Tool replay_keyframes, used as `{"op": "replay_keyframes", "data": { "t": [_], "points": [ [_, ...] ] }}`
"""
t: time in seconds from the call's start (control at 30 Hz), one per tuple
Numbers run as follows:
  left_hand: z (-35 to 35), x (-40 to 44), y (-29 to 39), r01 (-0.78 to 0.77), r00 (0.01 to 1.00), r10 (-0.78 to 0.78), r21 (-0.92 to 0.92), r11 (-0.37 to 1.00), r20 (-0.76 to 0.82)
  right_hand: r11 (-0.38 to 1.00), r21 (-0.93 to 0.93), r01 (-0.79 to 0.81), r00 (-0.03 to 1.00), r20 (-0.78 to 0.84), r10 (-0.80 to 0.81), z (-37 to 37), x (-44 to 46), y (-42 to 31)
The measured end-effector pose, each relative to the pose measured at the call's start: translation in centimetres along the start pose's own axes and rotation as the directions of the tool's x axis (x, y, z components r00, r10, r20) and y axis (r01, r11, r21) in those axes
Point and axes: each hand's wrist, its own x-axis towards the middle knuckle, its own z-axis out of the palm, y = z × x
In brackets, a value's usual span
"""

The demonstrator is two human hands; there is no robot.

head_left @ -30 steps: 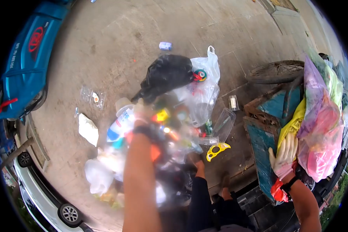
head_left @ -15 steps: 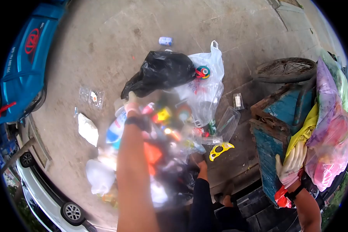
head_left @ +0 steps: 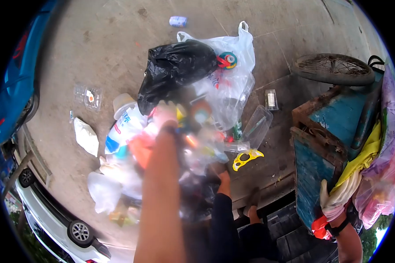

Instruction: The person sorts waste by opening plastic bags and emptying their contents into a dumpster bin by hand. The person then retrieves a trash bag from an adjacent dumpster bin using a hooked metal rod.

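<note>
Loose trash lies on the concrete beneath me. My left hand [head_left: 164, 115], in a pale glove and blurred, reaches over the pile at the lower edge of a black plastic bag [head_left: 177, 65]. Its finger shape is smeared. Close to it are a white and blue plastic bag [head_left: 125, 129], an orange-red piece [head_left: 141, 149] and a pale tub [head_left: 123, 103]. At the right, my gloved right hand [head_left: 335, 198] is closed around a yellow plastic bag [head_left: 363, 151] beside a blue cart [head_left: 314, 175]. A white carrier bag [head_left: 239, 87] and a colourful can [head_left: 227, 60] lie beyond the black bag.
A blue-white can [head_left: 178, 21] lies far off. Clear containers [head_left: 256, 127] and a yellow cut-out piece [head_left: 247, 159] lie right of the pile. The cart's wheel [head_left: 333, 69] and pink-purple bags [head_left: 379, 184] bound the right. A blue vehicle [head_left: 22, 87] and white car [head_left: 52, 215] stand left.
My left hand has shifted right, off the black bag's lower left tip and over the pile. The black bag's lower end now hangs differently. My right hand stays by the cart. The view has shifted.
</note>
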Motion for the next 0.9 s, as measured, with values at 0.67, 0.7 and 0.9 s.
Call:
{"op": "replay_keyframes", "data": {
  "t": [0.67,0.7,0.9],
  "points": [
    [-17.9,-4.6,6.8,0.027,0.999,-0.009,-0.652,0.757,0.031,0.999,0.042,-0.019,1.0,0.02,0.018,-0.3,-0.1,0.3],
    [-16.1,-2.9,7.0,0.0,1.0,0.004,-0.64,0.769,0.004,0.999,0.04,-0.017,1.0,0.019,0.016,-0.4,0.0,0.3],
    [-6.8,4.4,7.7,-0.022,0.993,0.012,-0.089,0.996,-0.114,0.999,0.028,-0.026,0.998,0.05,0.024,-0.4,0.0,0.3]
  ]
}}
